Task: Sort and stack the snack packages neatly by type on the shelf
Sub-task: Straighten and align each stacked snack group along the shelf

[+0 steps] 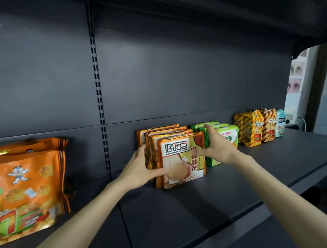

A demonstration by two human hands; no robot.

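Several orange walnut-biscuit packs (181, 161) stand upright in a row, one behind another, at the middle of the dark shelf (203, 199). My left hand (141, 170) grips the row's left side, thumb across the front pack's lower corner. My right hand (215, 145) presses the right side, fingers between the row and the green packs (228, 138), thumb on the front face. Big orange bags (25, 189) stand at the far left. Yellow and red striped snack bags (253, 128) and a pale blue pack (281, 124) stand further right.
The shelf's dark back panel (174, 74) rises behind the packs, with a slotted upright (99, 99) left of centre. An upper shelf (208, 12) overhangs. Bare shelf surface lies in front of the packs and between the orange bags and the biscuit row.
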